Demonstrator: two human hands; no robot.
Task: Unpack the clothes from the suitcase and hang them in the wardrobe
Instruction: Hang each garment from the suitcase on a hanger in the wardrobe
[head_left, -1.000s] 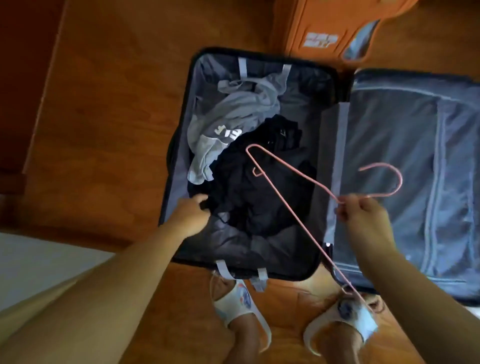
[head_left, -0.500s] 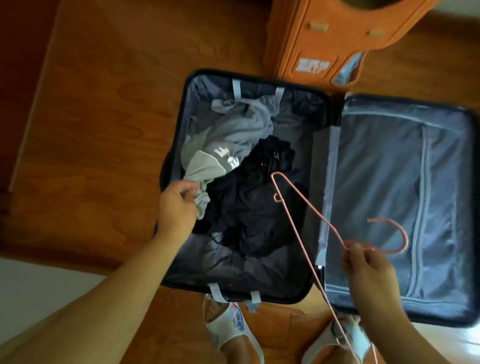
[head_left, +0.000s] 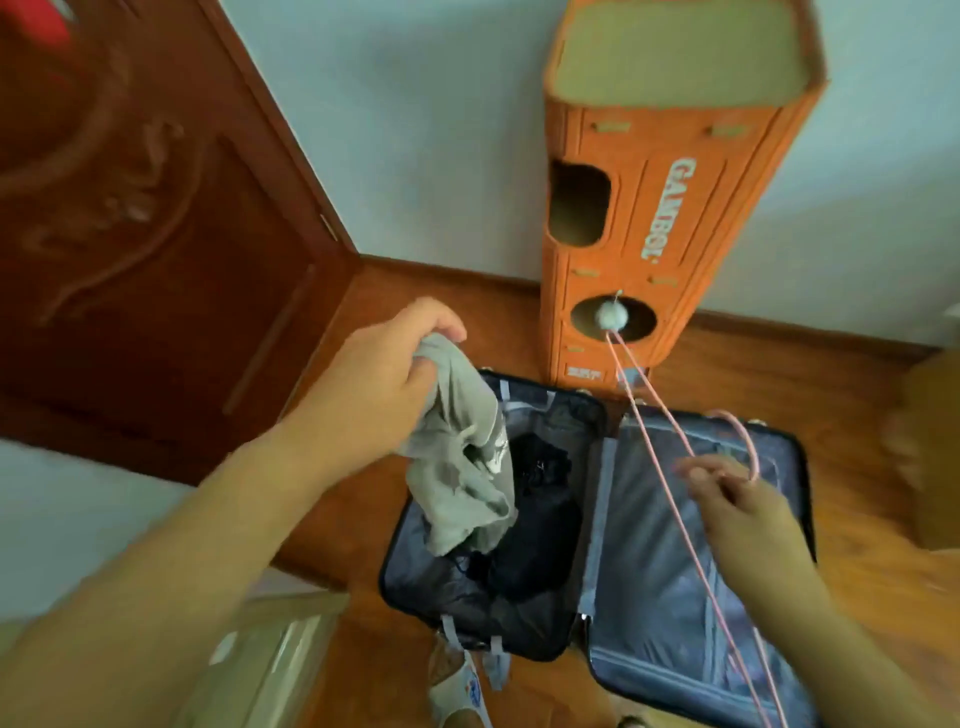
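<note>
Left hand (head_left: 382, 374), fingers curled, grips a bunched grey fabric garment (head_left: 462, 457) by its upper end. Garment hangs lifted above the left half of the open dark hard-shell suitcase (head_left: 779, 441); its lower folds reach down near the pile inside, and whether they touch it cannot be told. Pale lettering shows on one fold.

Right hand (head_left: 737, 506) pinches a thin pink wire hanger (head_left: 670, 436) between thumb and fingers, close to where the hook curls off. Hook arcs just above the fingertips. The long wires run away from the hand in two directions: up toward the orange tower, and down past the wrist to the lower edge of view. Hand is motion-blurred.

Suitcase lies flat and open on the orange-brown wooden floor (head_left: 857, 405). Left half holds a crumpled black clothing pile (head_left: 540, 519) on dark lining; grey straps hang at its near rim. Right half is closed off by a grey zipped fabric divider (head_left: 654, 545).

Behind the suitcase, against the pale wall (head_left: 441, 130), stands a tall orange cardboard tower (head_left: 670, 208) with white lettering, cut-out openings, and a small whitish ball (head_left: 611, 315) dangling in the round lower hole. Dark reddish carved wooden door (head_left: 130, 234) at left. A foot in a white sandal (head_left: 462, 691) shows at the bottom edge.
</note>
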